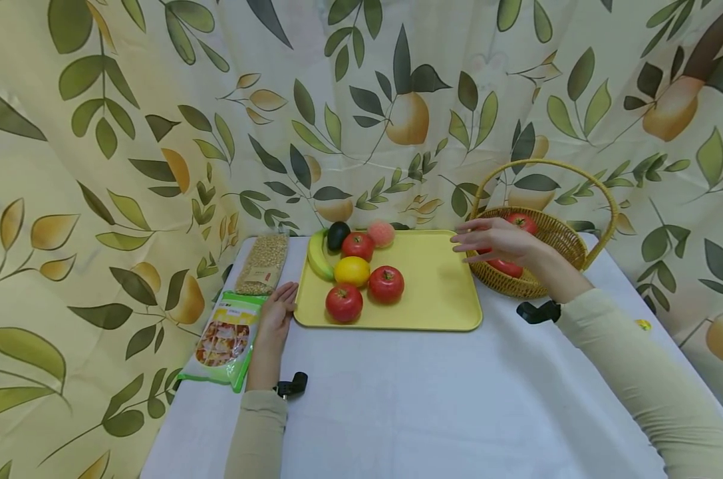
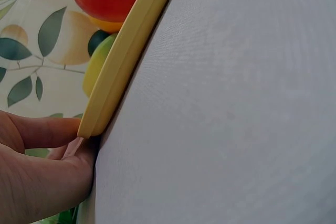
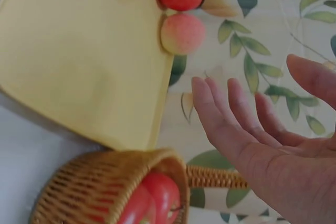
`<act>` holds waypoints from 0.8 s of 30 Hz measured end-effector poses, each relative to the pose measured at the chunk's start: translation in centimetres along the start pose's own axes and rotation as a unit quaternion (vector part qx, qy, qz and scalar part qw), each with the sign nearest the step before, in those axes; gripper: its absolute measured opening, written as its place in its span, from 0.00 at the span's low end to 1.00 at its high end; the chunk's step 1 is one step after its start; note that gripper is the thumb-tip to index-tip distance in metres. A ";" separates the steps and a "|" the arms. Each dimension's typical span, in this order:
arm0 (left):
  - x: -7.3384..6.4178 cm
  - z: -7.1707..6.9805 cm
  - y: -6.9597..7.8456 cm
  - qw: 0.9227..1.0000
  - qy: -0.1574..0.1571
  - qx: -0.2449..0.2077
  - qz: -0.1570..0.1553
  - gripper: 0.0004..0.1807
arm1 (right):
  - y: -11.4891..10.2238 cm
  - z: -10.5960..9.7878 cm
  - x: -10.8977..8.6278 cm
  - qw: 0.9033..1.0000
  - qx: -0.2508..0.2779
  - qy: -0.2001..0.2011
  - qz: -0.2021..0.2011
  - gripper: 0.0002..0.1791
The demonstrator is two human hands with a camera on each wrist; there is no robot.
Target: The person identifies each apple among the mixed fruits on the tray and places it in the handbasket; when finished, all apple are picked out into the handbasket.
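My left hand [image 1: 279, 307] is at the left edge of the yellow tray [image 1: 433, 286], and in the left wrist view its thumb and fingers pinch the tray's corner [image 2: 94, 121]. On the tray's left half lie a banana [image 1: 320, 257], a dark avocado-like fruit [image 1: 338, 236], a lemon [image 1: 352, 271], a peach [image 1: 381, 233] and several red tomato-like fruits [image 1: 386, 285]. My right hand [image 1: 495, 238] hovers over the left rim of a wicker basket [image 1: 511, 285], fingers extended and holding nothing. More red fruits [image 3: 163, 195] sit inside that basket.
Left of the tray lie a clear bag of pale grains or beans [image 1: 264, 263] and a green-and-white food packet [image 1: 225, 339]. The basket's tall handle [image 1: 543, 161] arches up near the patterned curtain [image 1: 361, 100]. A white cloth [image 1: 397, 399] covers the table.
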State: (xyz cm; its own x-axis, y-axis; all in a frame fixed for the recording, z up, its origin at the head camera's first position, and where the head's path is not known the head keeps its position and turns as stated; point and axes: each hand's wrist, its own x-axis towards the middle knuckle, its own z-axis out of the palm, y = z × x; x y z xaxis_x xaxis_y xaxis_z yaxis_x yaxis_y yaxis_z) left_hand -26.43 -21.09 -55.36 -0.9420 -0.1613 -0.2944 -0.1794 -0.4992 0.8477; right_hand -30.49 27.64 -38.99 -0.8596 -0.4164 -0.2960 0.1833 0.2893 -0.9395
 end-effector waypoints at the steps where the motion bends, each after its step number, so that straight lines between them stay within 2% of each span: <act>1: 0.0 0.0 0.0 1.000 0.001 -0.002 0.000 0.42 | 0.0 0.3 0.2 1.000 -0.004 -0.003 0.000 0.33; 5: -0.1 0.1 0.2 1.000 0.001 0.004 0.000 0.42 | 0.3 1.3 1.0 1.000 -0.007 -0.014 0.000 0.33; 12: -0.3 0.2 0.2 1.000 0.004 0.010 -0.007 0.41 | 1.1 3.2 2.4 0.999 0.018 -0.025 0.016 0.29; 19: -0.5 0.3 0.2 1.000 -0.001 0.004 0.001 0.41 | 2.0 5.0 4.1 0.997 0.044 -0.044 0.036 0.28; 24: -0.5 0.4 0.2 1.000 -0.001 0.008 0.002 0.41 | 2.5 6.4 4.9 0.997 0.046 -0.060 0.035 0.28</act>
State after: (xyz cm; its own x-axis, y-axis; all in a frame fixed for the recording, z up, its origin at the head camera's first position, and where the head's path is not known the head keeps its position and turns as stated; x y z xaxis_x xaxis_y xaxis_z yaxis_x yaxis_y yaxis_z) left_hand -26.06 -20.79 -54.88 -0.9433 -0.1606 -0.2905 -0.1810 -0.4847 0.8557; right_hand -31.20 20.86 -43.88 -0.7805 -0.5001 -0.3752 0.2885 0.2444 -0.9258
